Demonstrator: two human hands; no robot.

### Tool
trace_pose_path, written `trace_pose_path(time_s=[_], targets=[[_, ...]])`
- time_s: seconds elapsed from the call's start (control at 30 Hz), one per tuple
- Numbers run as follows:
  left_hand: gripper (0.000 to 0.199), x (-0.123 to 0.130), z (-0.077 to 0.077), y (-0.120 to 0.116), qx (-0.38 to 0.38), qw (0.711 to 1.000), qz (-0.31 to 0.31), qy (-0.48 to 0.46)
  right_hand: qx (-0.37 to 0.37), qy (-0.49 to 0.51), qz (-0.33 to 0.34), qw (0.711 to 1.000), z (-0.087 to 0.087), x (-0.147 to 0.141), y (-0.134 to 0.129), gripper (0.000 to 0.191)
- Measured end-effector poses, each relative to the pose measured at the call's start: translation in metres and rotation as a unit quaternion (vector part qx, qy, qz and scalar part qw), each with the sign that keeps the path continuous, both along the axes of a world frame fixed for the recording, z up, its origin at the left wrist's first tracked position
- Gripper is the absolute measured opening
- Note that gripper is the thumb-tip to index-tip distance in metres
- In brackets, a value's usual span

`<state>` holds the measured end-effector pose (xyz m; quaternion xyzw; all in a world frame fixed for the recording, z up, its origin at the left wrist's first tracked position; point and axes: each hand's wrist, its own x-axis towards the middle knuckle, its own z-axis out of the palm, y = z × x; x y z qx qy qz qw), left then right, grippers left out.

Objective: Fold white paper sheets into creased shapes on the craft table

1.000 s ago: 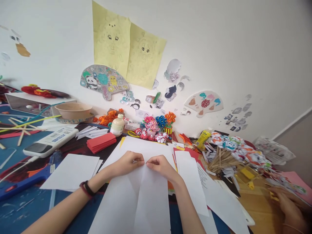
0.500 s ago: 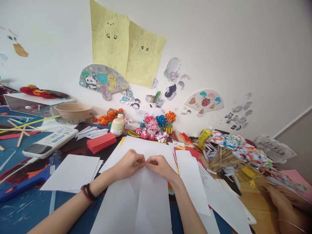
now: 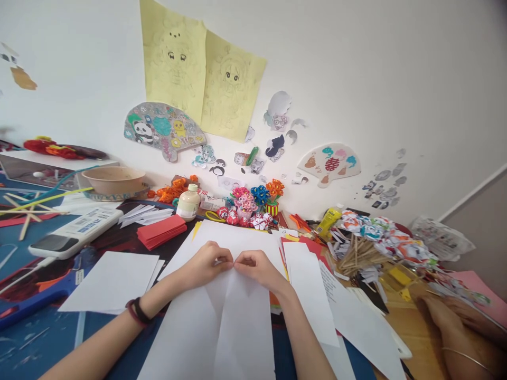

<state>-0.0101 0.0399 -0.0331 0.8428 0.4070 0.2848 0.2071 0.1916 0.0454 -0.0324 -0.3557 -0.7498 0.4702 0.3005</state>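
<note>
A large white sheet of paper [image 3: 206, 338] with a crease down its middle lies in front of me. My left hand [image 3: 208, 264] pinches its far edge at the crease, thumb and forefinger pressed together. Right beside it, my right hand [image 3: 255, 268] pinches the same edge, and the fingertips of both hands nearly touch. Under and beyond the hands more white paper [image 3: 237, 232] is spread flat. To the left lies a stack of white square sheets [image 3: 111, 279], and to the right are long white paper strips [image 3: 309, 285].
Folded red paper [image 3: 161, 231] and a cream glue bottle [image 3: 188, 202] stand behind my left hand. A blue glue gun [image 3: 51, 293] and a white power strip [image 3: 75, 232] lie left. Paper flowers [image 3: 261, 195] line the wall. Another person's hands [image 3: 455, 316] rest at the right.
My view has shifted slightly, so everything sits a little further left. Both hands keep their pinch on the sheet, with hardly any movement.
</note>
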Motion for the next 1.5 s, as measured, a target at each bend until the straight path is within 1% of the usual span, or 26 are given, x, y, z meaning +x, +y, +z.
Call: trace_pose_path(time_s=[0.2, 0.3, 0.67, 0.9, 1.1, 1.33, 1.5], targets=[[0.021, -0.001, 0.010, -0.006, -0.022, 0.999, -0.030, -0.024, 0.014, -0.013, -0.009, 1.000, 0.002, 0.001, -0.001, 0.019], [0.022, -0.001, 0.013, -0.007, -0.025, 0.999, -0.032, -0.026, 0.016, -0.013, -0.008, 1.000, 0.001, 0.001, 0.000, 0.020], [0.019, 0.003, 0.009, -0.008, 0.021, 1.000, -0.020, -0.002, 0.028, -0.004, -0.009, 1.000, -0.001, -0.002, 0.000, 0.019], [0.017, 0.003, 0.011, -0.010, 0.054, 0.998, -0.020, -0.028, 0.027, 0.031, -0.019, 0.999, -0.004, -0.005, 0.001, 0.015], [0.015, 0.004, 0.011, -0.010, 0.067, 0.996, -0.015, -0.052, 0.037, 0.058, -0.043, 0.997, -0.004, -0.008, 0.000, 0.014], [0.018, 0.003, 0.010, -0.011, 0.083, 0.995, -0.022, -0.050, 0.003, 0.076, -0.052, 0.996, -0.003, -0.010, -0.001, 0.011], [0.019, 0.002, 0.010, -0.011, 0.099, 0.994, -0.027, -0.048, 0.000, 0.086, -0.056, 0.995, -0.006, -0.010, -0.001, 0.011]])
